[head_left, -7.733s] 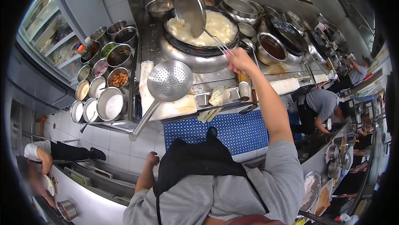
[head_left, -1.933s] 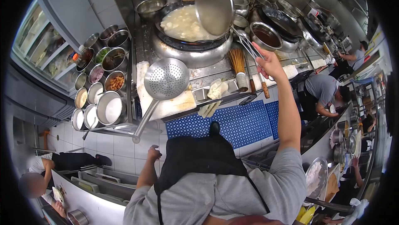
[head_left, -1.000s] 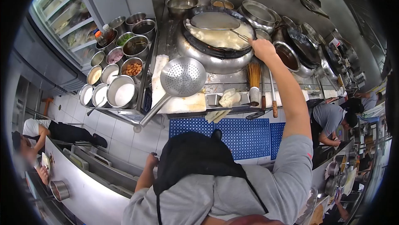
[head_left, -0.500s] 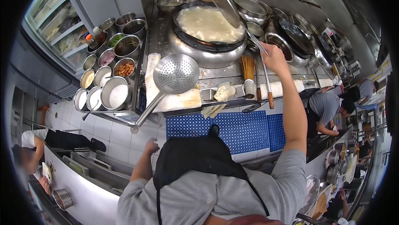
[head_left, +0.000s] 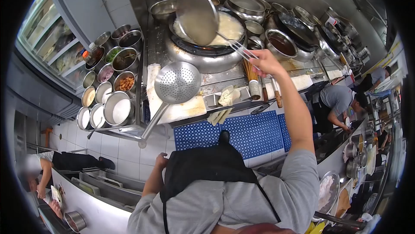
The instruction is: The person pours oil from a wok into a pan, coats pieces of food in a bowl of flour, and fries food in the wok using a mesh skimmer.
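Note:
My right hand (head_left: 266, 63) is closed around the wire handle of a round fine-mesh skimmer (head_left: 196, 17). The skimmer's disc is tilted over the left part of a large wok (head_left: 227, 28) of pale, frothy liquid and hides some of it. Low beside the black apron hangs my left hand (head_left: 161, 160), fingers curled, with nothing visible in it. A big perforated ladle (head_left: 177, 82) lies on a folded white cloth (head_left: 190, 106) in front of the wok. A bamboo brush (head_left: 253, 80) stands at the stove's front edge, below my right hand.
Several metal pots of seasonings and chopped ingredients crowd a side stand, among them a pot of white powder (head_left: 117, 108). A pot of dark sauce (head_left: 281, 43) sits right of the wok. Blue mats (head_left: 255, 134) cover the floor. Co-workers (head_left: 337, 104) stand at right and far left.
My right hand has moved slightly left and down, swinging the skimmer's disc left across the wok. My left hand has shifted a little lower. The whole view has tilted slightly.

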`<state>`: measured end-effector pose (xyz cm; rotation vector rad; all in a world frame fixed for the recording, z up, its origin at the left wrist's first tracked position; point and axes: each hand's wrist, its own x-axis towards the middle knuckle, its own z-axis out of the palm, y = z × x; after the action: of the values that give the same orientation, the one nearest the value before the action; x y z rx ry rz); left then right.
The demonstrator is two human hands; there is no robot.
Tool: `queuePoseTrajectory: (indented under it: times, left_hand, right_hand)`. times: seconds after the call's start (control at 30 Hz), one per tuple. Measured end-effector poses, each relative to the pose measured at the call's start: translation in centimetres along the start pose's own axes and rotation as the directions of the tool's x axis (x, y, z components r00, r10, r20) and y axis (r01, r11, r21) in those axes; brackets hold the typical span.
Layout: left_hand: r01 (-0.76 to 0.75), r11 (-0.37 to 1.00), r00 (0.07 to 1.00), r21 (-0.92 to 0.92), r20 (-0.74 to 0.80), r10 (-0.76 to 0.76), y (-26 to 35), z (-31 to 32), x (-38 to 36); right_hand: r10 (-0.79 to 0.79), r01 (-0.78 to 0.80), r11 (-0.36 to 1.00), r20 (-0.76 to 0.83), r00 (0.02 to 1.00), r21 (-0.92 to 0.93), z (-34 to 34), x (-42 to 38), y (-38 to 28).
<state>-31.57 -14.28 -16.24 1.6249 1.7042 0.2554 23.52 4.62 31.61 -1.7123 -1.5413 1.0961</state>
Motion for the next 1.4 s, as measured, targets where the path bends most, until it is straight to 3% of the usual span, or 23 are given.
queuePoseTrajectory:
  times: [0.07, 0.1, 0.23, 0.5, 0.63, 0.9, 1.13, 1.17, 1.27, 1.37, 1.4]
  left_hand:
    - [0.212, 0.977, 0.97, -0.037, 0.126, -0.206, 2.1, -1.7, -1.6]
    - [0.422, 0.89, 0.895, -0.172, 0.233, -0.379, 1.9, -1.5, -1.5]
    - [0.452, 0.871, 0.885, -0.19, 0.221, -0.411, 1.6, -1.7, -0.8]
    - [0.368, 0.903, 0.928, -0.222, 0.145, -0.342, 4.0, -2.4, -0.2]
    - [0.41, 0.892, 0.902, -0.189, 0.226, -0.367, 4.0, -1.7, -0.3]
    - [0.323, 0.922, 0.944, -0.214, 0.134, -0.3, 3.0, -1.4, -0.9]
    - [0.384, 0.911, 0.913, -0.15, 0.207, -0.351, 2.2, -0.9, -2.1]
    - [-0.052, 0.997, 0.996, 0.064, -0.064, 0.056, -3.9, 2.8, -0.5]
    - [-0.081, 0.995, 0.992, 0.052, -0.096, 0.085, -4.2, 2.6, 0.3]
    - [0.329, 0.927, 0.943, -0.182, 0.119, -0.312, 1.3, -1.0, 0.1]
    - [0.356, 0.914, 0.933, -0.196, 0.135, -0.334, 1.9, -1.5, 0.0]
  right_hand:
    - [-0.007, 0.008, 0.999, 0.005, 1.0, -0.046, -1.5, -1.0, 0.1]
    - [0.009, -0.01, 0.999, -0.021, 1.0, -0.044, -1.8, -1.6, -0.3]
    - [0.008, -0.008, 1.0, -0.126, 0.992, -0.005, -2.3, -3.2, -0.5]
    - [-0.027, 0.067, 0.987, -0.263, 0.964, 0.147, 0.6, -2.3, -1.8]
    - [-0.056, 0.094, 0.965, -0.155, 0.986, 0.246, 4.2, -1.2, -2.7]
    - [-0.078, 0.081, 0.982, -0.021, 0.997, 0.169, 8.1, 1.7, -3.6]
    - [0.086, -0.079, 0.99, -0.053, 0.995, 0.114, 6.8, 5.0, 0.1]
    - [0.099, -0.091, 0.988, -0.06, 0.993, 0.126, 6.8, 5.6, 0.7]
    - [0.117, -0.106, 0.979, -0.055, 0.992, 0.176, 7.0, 6.1, 0.5]
    - [0.136, -0.116, 0.971, -0.081, 0.987, 0.209, 7.0, 6.5, 0.6]
    - [0.145, -0.121, 0.969, -0.097, 0.985, 0.215, 7.0, 6.7, 0.9]
